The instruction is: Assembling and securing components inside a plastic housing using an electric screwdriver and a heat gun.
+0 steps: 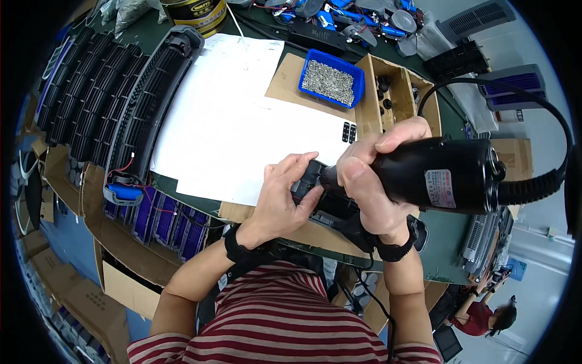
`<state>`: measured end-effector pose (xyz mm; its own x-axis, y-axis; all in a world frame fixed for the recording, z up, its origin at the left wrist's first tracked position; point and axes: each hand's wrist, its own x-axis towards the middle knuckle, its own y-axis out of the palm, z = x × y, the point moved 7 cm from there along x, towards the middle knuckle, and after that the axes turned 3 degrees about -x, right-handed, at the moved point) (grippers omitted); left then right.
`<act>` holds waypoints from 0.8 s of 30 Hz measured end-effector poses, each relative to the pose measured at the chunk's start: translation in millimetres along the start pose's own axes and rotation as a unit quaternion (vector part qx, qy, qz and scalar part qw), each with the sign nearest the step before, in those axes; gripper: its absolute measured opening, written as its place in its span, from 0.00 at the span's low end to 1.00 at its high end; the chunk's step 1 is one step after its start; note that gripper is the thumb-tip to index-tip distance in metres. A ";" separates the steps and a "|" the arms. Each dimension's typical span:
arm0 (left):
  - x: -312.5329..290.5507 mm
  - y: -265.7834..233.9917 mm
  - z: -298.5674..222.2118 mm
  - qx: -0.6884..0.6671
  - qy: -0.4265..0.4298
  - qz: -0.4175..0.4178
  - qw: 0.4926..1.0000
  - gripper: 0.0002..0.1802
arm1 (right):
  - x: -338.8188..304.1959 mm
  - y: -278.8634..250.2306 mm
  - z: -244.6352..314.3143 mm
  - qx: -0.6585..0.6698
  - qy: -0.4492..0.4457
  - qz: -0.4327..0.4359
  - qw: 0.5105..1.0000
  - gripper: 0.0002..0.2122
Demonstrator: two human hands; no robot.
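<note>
My right hand (379,179) is wrapped round a black electric screwdriver (433,173), which has a thick cord at its rear. The tool's front end points left at a dark plastic housing (330,209) on the bench in front of me. My left hand (282,191) grips the housing's left end between thumb and fingers. The tool's tip and the spot it meets are hidden by the hands. Just beyond them lie white paper sheets (236,127), with two small black button strips (349,132) near their right edge.
A blue tray (362,91) of small screws stands beyond my hands, beside a divided cardboard box (364,67) with black parts. Dark slatted housings (91,97) are stacked at the left. Blue battery packs (327,21) lie at the back. Another person (479,315) works at the far right.
</note>
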<state>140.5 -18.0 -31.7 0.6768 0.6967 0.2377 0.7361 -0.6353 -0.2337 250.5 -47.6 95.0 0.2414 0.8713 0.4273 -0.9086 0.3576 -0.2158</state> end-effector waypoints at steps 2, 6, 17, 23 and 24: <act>-1.0 0.0 -1.7 0.003 0.010 -0.001 1.000 0.31 | 2.3 -1.4 -4.8 0.018 0.007 -0.009 1.000 0.17; 0.2 0.8 1.7 -0.007 0.009 0.001 1.000 0.31 | 4.0 -1.5 -5.5 0.029 0.010 -0.013 0.999 0.17; -1.1 1.4 -2.5 -0.003 -0.002 0.003 1.000 0.30 | -1.6 -2.8 -3.7 0.000 0.029 -0.021 0.999 0.18; 0.4 -1.2 -3.7 0.004 0.014 -0.005 1.000 0.29 | 4.4 7.1 -0.1 0.011 -0.011 0.035 0.999 0.17; 0.0 -0.4 -3.3 -0.005 0.015 -0.007 1.000 0.29 | 4.5 6.5 -2.3 0.020 -0.007 0.029 0.999 0.17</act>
<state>140.3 -18.8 -28.5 0.6670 0.6947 0.2693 0.7449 -0.6298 -0.2204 246.5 -40.6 93.4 0.1840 0.8849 0.4279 -0.9339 0.2932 -0.2048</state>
